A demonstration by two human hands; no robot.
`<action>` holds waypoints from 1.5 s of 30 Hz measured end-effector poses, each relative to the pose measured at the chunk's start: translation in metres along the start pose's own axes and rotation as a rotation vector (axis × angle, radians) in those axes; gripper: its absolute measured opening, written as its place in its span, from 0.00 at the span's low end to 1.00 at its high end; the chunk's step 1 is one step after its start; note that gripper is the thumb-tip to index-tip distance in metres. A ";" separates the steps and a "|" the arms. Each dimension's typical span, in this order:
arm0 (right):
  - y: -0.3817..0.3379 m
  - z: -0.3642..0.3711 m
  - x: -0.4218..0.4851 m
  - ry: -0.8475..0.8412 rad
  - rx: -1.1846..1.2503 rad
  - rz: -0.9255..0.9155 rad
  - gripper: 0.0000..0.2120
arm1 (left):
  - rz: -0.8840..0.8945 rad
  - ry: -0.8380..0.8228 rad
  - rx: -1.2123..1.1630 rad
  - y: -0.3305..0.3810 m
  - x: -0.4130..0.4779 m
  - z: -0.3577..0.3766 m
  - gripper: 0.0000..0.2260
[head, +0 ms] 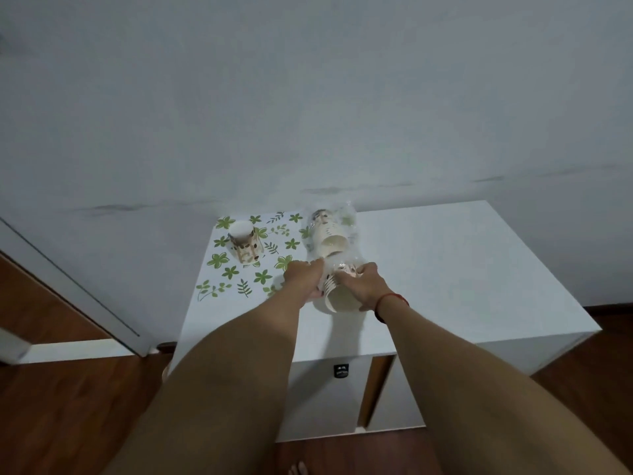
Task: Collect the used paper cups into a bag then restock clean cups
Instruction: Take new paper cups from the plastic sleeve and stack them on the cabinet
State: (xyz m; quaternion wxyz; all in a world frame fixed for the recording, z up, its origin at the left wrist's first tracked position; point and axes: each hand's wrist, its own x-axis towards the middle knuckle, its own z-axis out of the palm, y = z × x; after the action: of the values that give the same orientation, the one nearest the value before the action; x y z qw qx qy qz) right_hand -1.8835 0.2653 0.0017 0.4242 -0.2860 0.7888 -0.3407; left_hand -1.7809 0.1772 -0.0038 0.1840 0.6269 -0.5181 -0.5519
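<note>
Cup stack [334, 298] — gripped between left hand [303, 274], right hand [364, 286]; wrapper [349, 216] behind.

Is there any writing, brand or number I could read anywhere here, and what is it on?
On the white cabinet, a black tag: pale marks, too small and blurred to read.
On the stack of cups, the plastic wrapper and the lone cup: patterns only, no legible words.

white cabinet top [445, 269] | leaf-print mat [239, 279], left rear | upturned cup [245, 246] on mat | clear sleeve of cups [329, 234] at mat edge
</note>
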 end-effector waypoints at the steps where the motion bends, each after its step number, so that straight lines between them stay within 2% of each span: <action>1: 0.001 -0.002 -0.001 -0.009 0.003 0.020 0.35 | 0.014 -0.004 -0.037 -0.004 0.001 0.003 0.07; 2: 0.003 -0.004 -0.001 -0.024 0.016 0.043 0.39 | 0.018 -0.013 -0.061 -0.007 0.000 0.004 0.02; 4: 0.007 -0.007 -0.002 -0.060 0.028 0.085 0.44 | 0.021 -0.033 -0.032 -0.010 0.000 0.005 0.03; 5: 0.010 -0.007 -0.003 -0.081 0.018 0.095 0.42 | 0.010 -0.052 0.025 -0.010 -0.001 0.005 0.08; 7: 0.012 -0.007 -0.010 -0.145 0.028 0.089 0.29 | -0.043 -0.111 0.157 -0.011 -0.003 0.004 0.20; 10: 0.011 -0.004 -0.012 -0.200 0.031 0.059 0.20 | -0.087 -0.183 0.225 -0.013 -0.006 -0.001 0.25; 12: 0.004 -0.003 -0.013 -0.230 -0.026 0.059 0.25 | -0.088 -0.163 0.213 -0.011 -0.013 -0.008 0.26; 15: -0.016 0.003 -0.017 -0.307 -0.122 0.082 0.38 | -0.095 -0.163 0.167 -0.005 -0.022 -0.024 0.30; 18: -0.029 0.016 -0.012 -0.362 -0.190 0.082 0.48 | -0.076 -0.188 0.264 0.002 -0.027 -0.045 0.34; 21: -0.042 0.029 -0.015 -0.403 -0.261 0.081 0.46 | -0.096 -0.289 0.362 0.003 -0.024 -0.059 0.38; 23: -0.053 0.033 -0.022 -0.416 -0.314 0.091 0.37 | -0.114 -0.332 0.393 0.003 -0.021 -0.069 0.37; 25: -0.059 0.038 -0.021 -0.412 -0.317 0.105 0.29 | -0.112 -0.360 0.402 0.006 -0.017 -0.078 0.36; 30: -0.079 0.052 -0.017 -0.340 -0.237 -0.004 0.20 | -0.014 -0.318 0.357 0.019 -0.008 -0.107 0.31; 34: -0.111 0.064 -0.010 -0.231 -0.158 -0.151 0.38 | 0.120 -0.223 0.277 0.041 0.004 -0.131 0.29; 36: -0.131 0.069 -0.010 -0.166 -0.123 -0.250 0.39 | 0.232 -0.119 0.200 0.057 0.008 -0.142 0.26; 39: -0.160 0.077 -0.007 -0.071 -0.049 -0.385 0.40 | 0.396 0.035 0.185 0.079 0.014 -0.157 0.27; 43: -0.186 0.088 0.004 -0.018 -0.027 -0.500 0.41 | 0.434 0.040 0.116 0.100 0.021 -0.178 0.21; 45: -0.195 0.096 0.011 -0.013 -0.031 -0.519 0.41 | 0.423 0.028 0.096 0.105 0.028 -0.186 0.23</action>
State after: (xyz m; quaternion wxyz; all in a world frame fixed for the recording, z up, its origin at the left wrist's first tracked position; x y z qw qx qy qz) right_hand -1.7740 0.1114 0.1093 0.3231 -0.4875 0.6913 -0.4243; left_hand -1.6678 0.0479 0.1264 0.2730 0.5198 -0.6612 -0.4670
